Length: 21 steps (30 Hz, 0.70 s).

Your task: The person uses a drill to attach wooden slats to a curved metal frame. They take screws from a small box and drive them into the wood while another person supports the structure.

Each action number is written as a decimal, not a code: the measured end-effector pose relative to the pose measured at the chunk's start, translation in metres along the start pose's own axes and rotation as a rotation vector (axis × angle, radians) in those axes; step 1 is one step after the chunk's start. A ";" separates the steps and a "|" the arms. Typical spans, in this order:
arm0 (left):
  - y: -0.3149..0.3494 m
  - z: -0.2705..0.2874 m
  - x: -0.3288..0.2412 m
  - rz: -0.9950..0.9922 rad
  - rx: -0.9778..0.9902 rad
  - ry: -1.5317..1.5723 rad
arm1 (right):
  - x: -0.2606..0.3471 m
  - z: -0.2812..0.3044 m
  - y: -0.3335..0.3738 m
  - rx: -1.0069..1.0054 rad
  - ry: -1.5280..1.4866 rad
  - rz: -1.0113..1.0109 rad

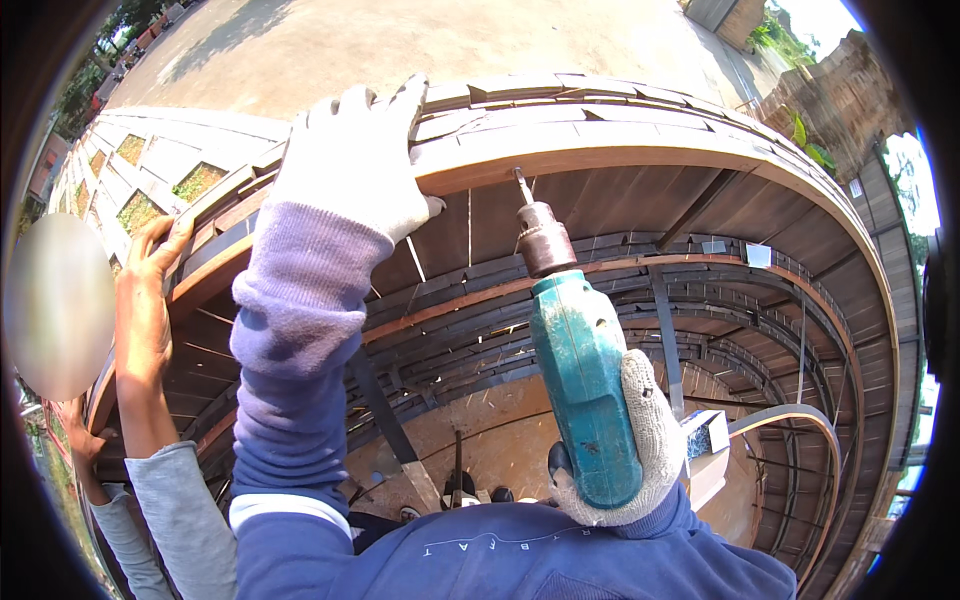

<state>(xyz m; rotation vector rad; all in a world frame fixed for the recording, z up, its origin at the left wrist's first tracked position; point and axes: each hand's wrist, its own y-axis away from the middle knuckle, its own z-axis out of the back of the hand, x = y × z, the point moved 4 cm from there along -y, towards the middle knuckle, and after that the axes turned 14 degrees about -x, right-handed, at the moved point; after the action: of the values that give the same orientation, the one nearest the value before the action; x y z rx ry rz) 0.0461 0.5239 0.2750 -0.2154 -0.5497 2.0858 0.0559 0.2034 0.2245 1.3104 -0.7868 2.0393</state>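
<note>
A green power drill with a dark metal chuck is in my right hand, which wears a knitted glove and wraps round its body. The thin drill bit points up and away, its tip at the face of a curved wooden strip; whether it has entered the wood I cannot tell. My left hand, in a white glove, grips the strip left of the bit, fingers over the top and thumb on the near side. Farther left, a co-worker's bare hand rests on the same strip.
Overlapping dark boards and curved metal ribs spread below the strip in tiers. An open small box with blue contents sits right of the drill. A curved loose strip arches beside it. Paved ground lies beyond.
</note>
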 end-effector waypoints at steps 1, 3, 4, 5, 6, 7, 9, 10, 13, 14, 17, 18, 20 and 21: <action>0.000 -0.001 0.001 -0.005 -0.013 0.003 | 0.002 0.000 -0.002 -0.007 0.048 0.060; 0.000 -0.001 0.001 -0.004 -0.011 0.002 | 0.002 0.002 -0.001 -0.015 0.085 0.092; -0.001 0.000 0.000 0.001 0.001 -0.003 | 0.001 0.002 -0.001 -0.022 0.092 0.096; -0.001 0.001 0.000 0.006 0.013 -0.009 | 0.000 0.003 -0.001 -0.024 0.101 0.098; -0.001 0.001 0.001 0.007 0.014 -0.002 | 0.000 0.002 -0.001 -0.031 0.107 0.096; -0.001 0.000 0.001 0.008 0.015 0.004 | -0.001 0.003 0.001 -0.033 0.112 0.098; -0.002 -0.001 0.001 0.002 0.005 0.008 | -0.001 0.002 0.000 -0.048 0.117 0.100; -0.002 -0.001 0.001 -0.002 -0.007 0.006 | -0.002 0.004 0.000 -0.053 0.122 0.109; -0.002 -0.002 0.003 0.005 -0.009 0.004 | -0.003 0.002 -0.003 -0.061 0.135 0.144; -0.003 -0.002 0.003 0.005 -0.003 0.004 | -0.004 0.003 -0.005 -0.070 0.140 0.151; -0.003 -0.001 0.001 -0.005 -0.021 0.032 | -0.007 0.005 -0.004 -0.084 0.148 0.121; -0.002 -0.002 0.001 -0.007 -0.024 0.029 | -0.010 0.006 -0.001 -0.080 0.152 0.093; -0.001 -0.003 0.001 -0.006 -0.033 0.017 | -0.017 0.005 0.007 -0.066 0.153 0.054; 0.000 -0.003 0.001 -0.001 -0.019 0.006 | -0.017 0.004 0.006 -0.061 0.161 0.072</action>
<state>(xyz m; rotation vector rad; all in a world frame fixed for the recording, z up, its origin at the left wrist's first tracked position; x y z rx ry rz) 0.0468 0.5260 0.2726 -0.2318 -0.5659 2.0789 0.0596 0.1932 0.2092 1.0829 -0.8262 2.1296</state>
